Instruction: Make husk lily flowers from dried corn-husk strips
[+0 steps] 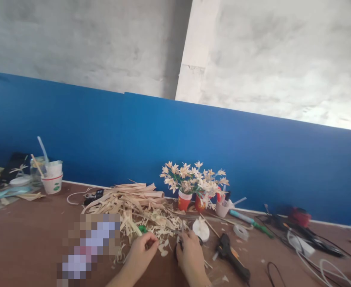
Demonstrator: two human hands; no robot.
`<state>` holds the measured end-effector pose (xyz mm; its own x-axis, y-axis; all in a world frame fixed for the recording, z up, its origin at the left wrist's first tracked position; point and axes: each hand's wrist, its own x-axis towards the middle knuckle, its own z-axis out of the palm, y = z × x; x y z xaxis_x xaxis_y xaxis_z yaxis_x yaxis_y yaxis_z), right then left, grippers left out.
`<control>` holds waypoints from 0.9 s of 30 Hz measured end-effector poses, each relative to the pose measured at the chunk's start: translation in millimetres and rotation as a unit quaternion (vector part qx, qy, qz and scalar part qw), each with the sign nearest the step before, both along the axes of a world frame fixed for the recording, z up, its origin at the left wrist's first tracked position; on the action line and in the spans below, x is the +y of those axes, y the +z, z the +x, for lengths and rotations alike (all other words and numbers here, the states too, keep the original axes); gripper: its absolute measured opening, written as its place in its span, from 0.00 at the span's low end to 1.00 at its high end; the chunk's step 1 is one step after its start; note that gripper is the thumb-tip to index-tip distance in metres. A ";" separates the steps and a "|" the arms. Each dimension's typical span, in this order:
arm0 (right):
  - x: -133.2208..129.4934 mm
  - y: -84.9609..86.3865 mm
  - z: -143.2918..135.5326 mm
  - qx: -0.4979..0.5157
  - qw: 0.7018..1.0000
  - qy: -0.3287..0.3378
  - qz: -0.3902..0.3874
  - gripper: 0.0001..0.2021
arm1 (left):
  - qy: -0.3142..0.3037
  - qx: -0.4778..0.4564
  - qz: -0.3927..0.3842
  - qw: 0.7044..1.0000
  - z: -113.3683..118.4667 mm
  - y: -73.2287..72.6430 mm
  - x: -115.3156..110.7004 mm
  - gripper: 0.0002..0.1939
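My left hand [144,250] is closed in a pinch at the front of the husk pile; whatever lies between its fingertips is too small to make out. A pale husk strip and a small green piece [142,229] show just beyond it. My right hand [191,251] is wrapped over a pair of scissors, whose dark handle loops [177,252] show on both sides of the fingers. Its blades point away toward the scraps. Small cut petals [163,248] lie on the table between my hands. Behind them spreads a heap of dried corn husks [133,201].
Husk flowers [190,175] stand in red paper cups [184,200] against the blue partition [151,139]. Right of my hand are a round white lid [200,229], a black glue gun [230,255], a tape roll [241,232] and tangled cables. A cup [52,184] stands left; a blurred patch covers the left front.
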<state>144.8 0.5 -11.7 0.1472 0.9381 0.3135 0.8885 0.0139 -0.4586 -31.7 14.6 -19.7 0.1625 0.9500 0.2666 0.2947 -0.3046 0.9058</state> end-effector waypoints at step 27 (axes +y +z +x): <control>6.4 24.4 48.4 -0.029 0.993 -0.078 0.086 0.21 | 0.033 -0.011 0.020 0.999 -7.5 6.5 3.3 0.11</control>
<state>193.2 6.9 12.7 0.2630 0.8373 0.4793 0.9106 -0.0513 -0.4102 -39.2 17.8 -13.2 0.0935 0.9470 0.3072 0.2949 -0.3211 0.9000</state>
